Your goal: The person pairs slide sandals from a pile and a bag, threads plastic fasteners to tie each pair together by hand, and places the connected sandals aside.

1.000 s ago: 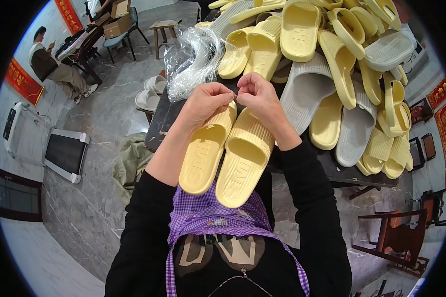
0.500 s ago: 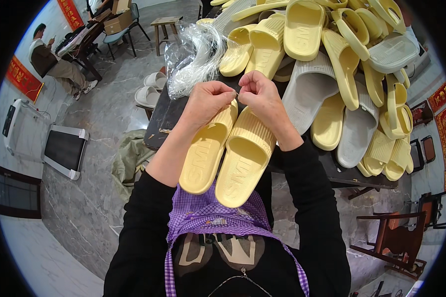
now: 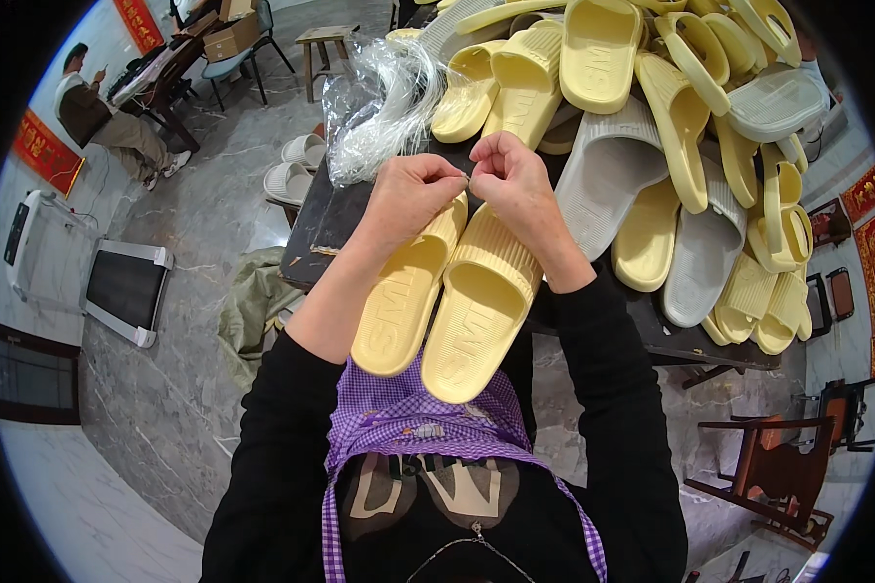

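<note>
Purple checked apron [image 3: 408,423] at 6 o'clock, cloth, over black sleeves; just above it a pair of yellow slippers [image 3: 447,301], moulded foam, ribbed soles up, heels toward the body and toes pointing to 12 o'clock, lying side by side and touching on the near edge of a dark table [image 3: 316,228]; left hand [image 3: 410,197] and right hand [image 3: 515,185] meet over the toe ends, fingertips pinched together on something too small to make out; both hands clenched at the tips, knuckles raised; the slippers sit under the hands, toes hidden by the palms, heels well clear of the fingers. At 11 o'clock of the hands, a bundle of clear plastic bags [image 3: 384,102], crinkled, glossy. From 12 to 3 o'clock, a heap of slippers [image 3: 651,146], pale yellow and grey, same ribbed shape, stacked loose. Far at 10 o'clock, a person seated [image 3: 92,112] on a marbled grey floor.
</note>
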